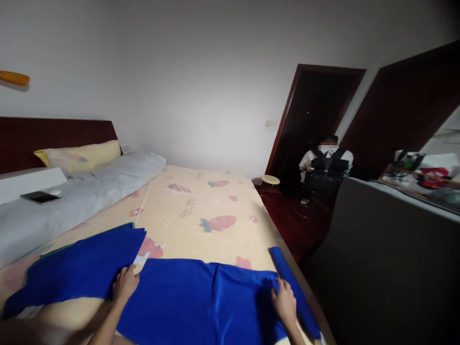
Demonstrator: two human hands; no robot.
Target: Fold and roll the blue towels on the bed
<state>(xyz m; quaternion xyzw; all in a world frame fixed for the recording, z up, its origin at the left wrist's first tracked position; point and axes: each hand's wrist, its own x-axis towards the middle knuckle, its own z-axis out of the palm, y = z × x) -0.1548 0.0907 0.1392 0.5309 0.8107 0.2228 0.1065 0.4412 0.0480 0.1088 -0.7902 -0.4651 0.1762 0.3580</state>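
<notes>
A blue cloth lies spread on the bed in front of me, with a crease running down its middle. My left hand is at its upper left side, fingers curled closed on the edge. At the upper right corner, my right hand has its fingers closed on the same cloth. To the left lies a second piece of blue fabric, folded in layers, with a thin green edge showing. Along the bed's right edge rests a narrow blue roll, just beyond my right hand. The fingertips are partly hidden.
The bed has a yellow strawberry-print sheet. A grey quilt, a pillow and a dark phone-like object are at left. A stool, a seated person and a dark panel stand right.
</notes>
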